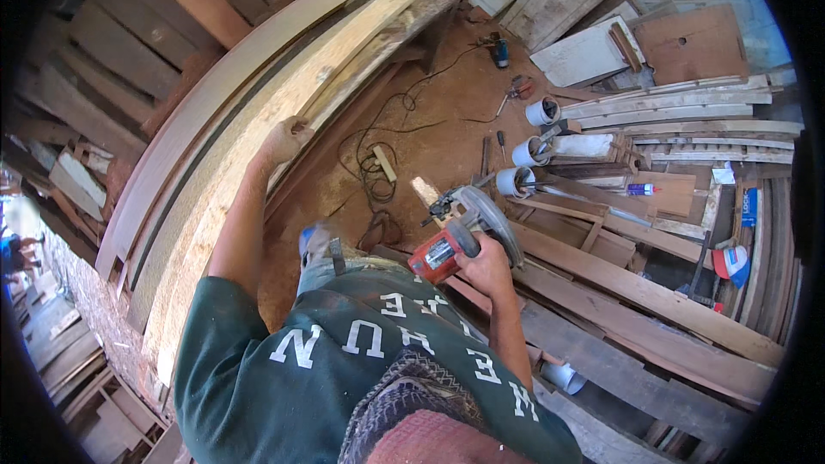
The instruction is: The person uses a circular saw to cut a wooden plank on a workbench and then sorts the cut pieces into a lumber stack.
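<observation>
My right hand (486, 268) is wrapped round the handle of a red and grey circular saw (447, 251), held off to my right side, away from the planks. The saw's round guard (490, 215) faces outward. On my left, a long pale plank (249, 176) lies along a bench, its surface rough and light. My left hand (289, 139) grips this plank at its near edge, fingers curled over the side. Beyond it, a smoother tan board (202, 103) runs alongside.
A black cord (369, 146) coils on the sawdust-covered floor (447, 120), with a power strip (384, 163) among its loops. Several white buckets (516, 181), a blue power tool (499, 51) and a screwdriver (501, 139) stand or lie ahead. Stacked lumber (653, 283) fills the right side.
</observation>
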{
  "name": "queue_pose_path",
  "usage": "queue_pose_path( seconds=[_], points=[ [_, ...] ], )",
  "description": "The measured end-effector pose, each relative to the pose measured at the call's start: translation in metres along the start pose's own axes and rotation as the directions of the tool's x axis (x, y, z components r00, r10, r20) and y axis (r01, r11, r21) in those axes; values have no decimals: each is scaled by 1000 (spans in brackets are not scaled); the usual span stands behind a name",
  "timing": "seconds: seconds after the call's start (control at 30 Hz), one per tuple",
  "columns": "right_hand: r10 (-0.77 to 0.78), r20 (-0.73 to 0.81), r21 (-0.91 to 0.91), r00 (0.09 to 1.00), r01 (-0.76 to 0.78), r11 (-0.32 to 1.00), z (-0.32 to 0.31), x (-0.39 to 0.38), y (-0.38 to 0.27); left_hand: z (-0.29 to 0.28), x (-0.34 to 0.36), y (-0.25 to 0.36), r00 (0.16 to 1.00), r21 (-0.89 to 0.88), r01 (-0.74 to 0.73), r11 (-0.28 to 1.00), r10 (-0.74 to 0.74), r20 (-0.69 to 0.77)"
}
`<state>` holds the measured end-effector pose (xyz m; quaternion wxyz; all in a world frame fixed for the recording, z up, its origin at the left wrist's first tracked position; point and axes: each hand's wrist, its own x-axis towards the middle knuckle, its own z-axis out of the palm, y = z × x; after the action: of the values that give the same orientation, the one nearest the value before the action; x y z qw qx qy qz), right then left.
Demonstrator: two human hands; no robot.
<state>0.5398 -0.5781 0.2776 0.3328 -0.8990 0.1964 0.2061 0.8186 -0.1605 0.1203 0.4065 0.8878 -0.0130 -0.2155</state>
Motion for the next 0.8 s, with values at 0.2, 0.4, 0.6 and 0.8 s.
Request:
queue_pose_path(
  seconds=[0.2, 0.4, 0.6, 0.8],
  points=[
    [170, -40, 110, 985, -165, 980, -39, 16, 9, -14, 111, 11, 998, 245, -11, 970, 27, -60],
    [229, -84, 157, 970, -214, 964, -66, 75, 41, 4, 247, 45, 977, 169, 58, 984, -22, -212],
    [263, -49, 79, 964, -259, 963, -123, 169, 52, 53, 328, 97, 948, 251, 271, 929, -212, -240],
    [181, 73, -20, 981, -180, 983, -183, 277, 43, 81, 313, 134, 900, 446, 432, 784, -348, -261]
  ],
)
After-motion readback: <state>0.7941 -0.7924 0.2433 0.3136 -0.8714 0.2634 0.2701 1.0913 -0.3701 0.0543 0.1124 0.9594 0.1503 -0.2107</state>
